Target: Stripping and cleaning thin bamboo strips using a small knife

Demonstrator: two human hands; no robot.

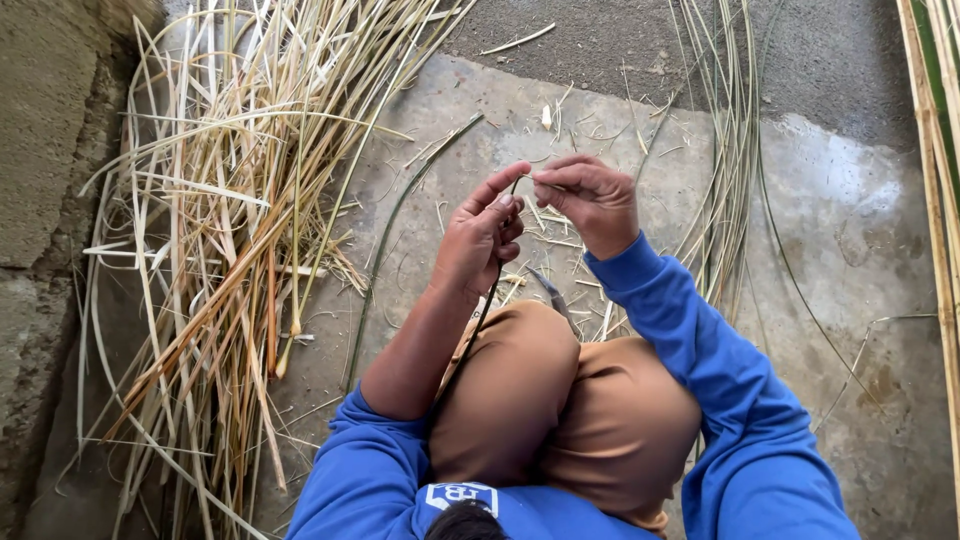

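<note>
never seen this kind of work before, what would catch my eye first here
First, the two hands at centre: the left hand and right hand pinch a thin dark strip between their fingers, above knees in tan trousers. Next, the big heap of pale, dried reed-like strips sprawled over the concrete floor on the left, with a thinner bundle trailing off upper right.

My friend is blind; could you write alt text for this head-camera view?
A squatting person's left hand and right hand pinch a thin dark strip above a concrete floor. Dried reed strips lie piled alongside.
</note>
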